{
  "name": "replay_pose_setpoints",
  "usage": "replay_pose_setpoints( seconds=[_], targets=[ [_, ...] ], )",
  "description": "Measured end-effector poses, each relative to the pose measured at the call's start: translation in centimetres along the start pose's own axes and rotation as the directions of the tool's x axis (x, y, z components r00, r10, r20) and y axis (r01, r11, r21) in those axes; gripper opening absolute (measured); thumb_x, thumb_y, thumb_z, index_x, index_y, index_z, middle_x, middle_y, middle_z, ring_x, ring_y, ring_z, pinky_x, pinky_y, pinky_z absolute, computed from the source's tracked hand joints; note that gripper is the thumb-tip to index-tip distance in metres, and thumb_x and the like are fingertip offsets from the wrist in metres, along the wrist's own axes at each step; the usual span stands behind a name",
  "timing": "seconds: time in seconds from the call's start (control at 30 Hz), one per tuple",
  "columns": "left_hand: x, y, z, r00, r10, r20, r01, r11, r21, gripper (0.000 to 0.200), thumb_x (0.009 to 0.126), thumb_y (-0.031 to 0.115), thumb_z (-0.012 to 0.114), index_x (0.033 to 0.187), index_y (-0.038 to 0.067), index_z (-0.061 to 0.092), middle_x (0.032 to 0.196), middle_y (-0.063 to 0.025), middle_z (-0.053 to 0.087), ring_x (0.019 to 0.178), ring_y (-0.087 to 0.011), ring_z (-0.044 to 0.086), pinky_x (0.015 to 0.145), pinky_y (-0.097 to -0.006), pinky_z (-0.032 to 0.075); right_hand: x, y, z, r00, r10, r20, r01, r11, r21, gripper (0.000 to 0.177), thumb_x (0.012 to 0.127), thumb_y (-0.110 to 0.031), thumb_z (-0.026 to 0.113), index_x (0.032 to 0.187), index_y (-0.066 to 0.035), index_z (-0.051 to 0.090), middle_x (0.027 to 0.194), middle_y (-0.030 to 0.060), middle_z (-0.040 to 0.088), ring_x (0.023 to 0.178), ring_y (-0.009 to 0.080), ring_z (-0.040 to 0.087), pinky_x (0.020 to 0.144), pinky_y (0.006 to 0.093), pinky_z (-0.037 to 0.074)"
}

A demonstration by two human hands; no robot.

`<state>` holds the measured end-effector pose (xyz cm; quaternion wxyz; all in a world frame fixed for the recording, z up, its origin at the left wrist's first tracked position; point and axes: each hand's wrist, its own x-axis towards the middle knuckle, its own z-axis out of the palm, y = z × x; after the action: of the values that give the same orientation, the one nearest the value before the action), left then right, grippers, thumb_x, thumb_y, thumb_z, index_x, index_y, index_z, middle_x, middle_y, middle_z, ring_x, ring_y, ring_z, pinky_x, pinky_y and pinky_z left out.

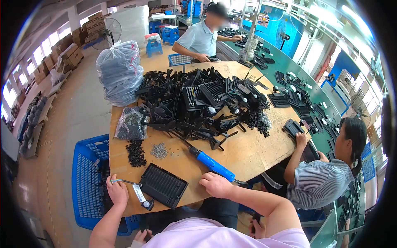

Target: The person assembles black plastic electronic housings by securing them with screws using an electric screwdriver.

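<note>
My left hand (117,191) is closed on the thin wires at the end of a cable (128,182). The cable has a white label (138,192) and leads by a small black sensor with a white dome (147,204). Beside it a black finned lamp housing (163,186) lies at the table's near edge, ribs up. My right hand (217,185) rests to the right of the housing with its fingers curled; whatever may be in them is hidden. Just beyond that hand lies a blue electric screwdriver (213,165), its tip pointing up and left.
A heap of black brackets and housings (182,95) covers the table's middle. Small black parts (135,153) and silver screws (159,151) lie in piles. A blue crate (91,182) stands left. One co-worker (322,177) handles a housing at right; another (202,39) sits opposite.
</note>
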<state>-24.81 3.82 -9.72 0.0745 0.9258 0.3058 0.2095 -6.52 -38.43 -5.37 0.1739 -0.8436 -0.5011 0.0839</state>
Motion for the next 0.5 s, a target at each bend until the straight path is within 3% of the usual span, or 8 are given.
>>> replay_pose_setpoints(
  seconds=[0.13,0.33,0.43,0.5],
  targets=[
    [0.0,-0.3,0.4,1.000,0.009,-0.003,-0.009,1.000,0.012,0.045,0.089,0.006,0.061,0.133,-0.001,0.053,0.140,-0.0235,0.045,0.126,-0.0420,0.050,0.108,-0.0468,0.042,0.3,0.1,-0.4,0.998,-0.012,0.067,0.013,1.000,-0.014,0.026,0.084,-0.009,0.061,0.109,-0.009,0.063,0.110,0.0107,0.058,0.111,0.0303,0.059,0.094,0.0412,0.052],
    [0.2,0.3,-0.1,1.000,-0.023,-0.009,0.023,0.999,-0.027,0.047,0.089,0.007,0.061,0.135,0.003,0.052,0.139,-0.0243,0.046,0.126,-0.0433,0.050,0.109,-0.0475,0.041,0.3,1.0,1.3,0.993,-0.070,-0.090,0.075,0.996,0.047,0.021,0.080,-0.009,0.064,0.101,-0.009,0.063,0.104,0.0116,0.058,0.106,0.0323,0.060,0.089,0.0420,0.053],
    [-0.1,-1.0,1.3,0.997,0.042,-0.068,-0.042,0.999,0.009,0.047,0.091,0.009,0.061,0.136,0.005,0.052,0.140,-0.0256,0.047,0.128,-0.0438,0.050,0.108,-0.0479,0.041,1.1,2.3,1.9,0.973,-0.166,-0.158,0.180,0.980,0.082,0.014,0.074,-0.009,0.065,0.087,-0.008,0.061,0.091,0.0137,0.056,0.090,0.0346,0.059,0.079,0.0451,0.051],
    [0.0,-1.1,1.1,0.997,0.058,-0.051,-0.058,0.998,0.011,0.045,0.093,0.012,0.060,0.137,0.005,0.051,0.141,-0.0251,0.047,0.130,-0.0427,0.048,0.109,-0.0478,0.041,1.2,2.2,1.3,0.984,-0.112,-0.137,0.134,0.977,0.165,0.022,0.072,-0.001,0.062,0.093,-0.007,0.065,0.092,0.0138,0.059,0.091,0.0357,0.060,0.079,0.0440,0.052]
  ],
)
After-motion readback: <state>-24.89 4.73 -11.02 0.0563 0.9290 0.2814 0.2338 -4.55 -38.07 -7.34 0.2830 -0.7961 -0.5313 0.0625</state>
